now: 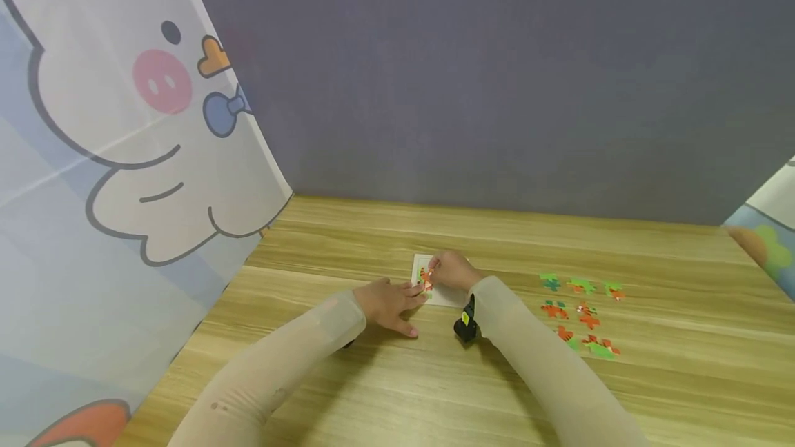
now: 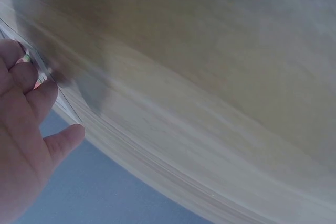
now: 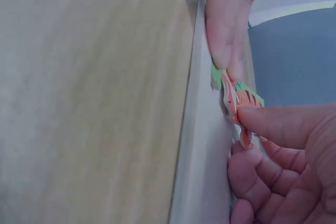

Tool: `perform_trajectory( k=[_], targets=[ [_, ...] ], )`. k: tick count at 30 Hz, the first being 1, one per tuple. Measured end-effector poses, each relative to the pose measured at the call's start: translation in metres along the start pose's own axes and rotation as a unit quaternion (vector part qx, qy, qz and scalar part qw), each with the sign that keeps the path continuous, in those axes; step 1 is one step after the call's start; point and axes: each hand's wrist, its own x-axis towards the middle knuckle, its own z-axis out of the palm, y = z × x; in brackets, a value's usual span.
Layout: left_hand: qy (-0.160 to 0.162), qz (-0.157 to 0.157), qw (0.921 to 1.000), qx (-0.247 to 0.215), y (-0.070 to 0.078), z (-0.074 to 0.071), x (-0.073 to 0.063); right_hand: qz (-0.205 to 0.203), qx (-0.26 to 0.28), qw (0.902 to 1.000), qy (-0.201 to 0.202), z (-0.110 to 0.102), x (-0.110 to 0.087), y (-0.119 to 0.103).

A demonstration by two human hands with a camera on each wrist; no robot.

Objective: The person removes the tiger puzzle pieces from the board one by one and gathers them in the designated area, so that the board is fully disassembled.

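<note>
A white puzzle board (image 1: 448, 297) lies on the table, with orange and green pieces along its left side. My right hand (image 1: 455, 271) is over the board and pinches an orange puzzle piece (image 3: 248, 100), its thumb flat on the piece in the right wrist view. From the left, my left hand (image 1: 390, 303) reaches in with extended fingers resting on the board's left edge and its pieces; the thumb is spread onto the table. In the left wrist view, the left hand (image 2: 23, 124) hides most of the board. How the held piece fits its neighbours cannot be made out.
Several loose puzzle pieces (image 1: 584, 310) in orange and green lie on the wooden table (image 1: 397, 392) right of the board. A grey partition (image 1: 484, 88) rises behind the table. A cartoon-printed cloth (image 1: 124, 157) hangs at left. The right wrist carries a black device (image 1: 466, 328).
</note>
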Motion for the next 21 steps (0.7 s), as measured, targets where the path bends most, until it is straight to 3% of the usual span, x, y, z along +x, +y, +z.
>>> perform_trajectory(
  k=[15, 21],
  targets=[
    [-0.001, -0.007, 0.9999, -0.015, 0.0006, -0.0035, -0.0028, -0.035, 0.004, 0.9988, 0.034, -0.0008, -0.0048, -0.0064],
    [0.0, 0.001, 1.0, 0.0, 0.0013, 0.0009, -0.001, -0.03, 0.01, 0.9984, 0.048, 0.0038, -0.0057, -0.0027]
  ],
)
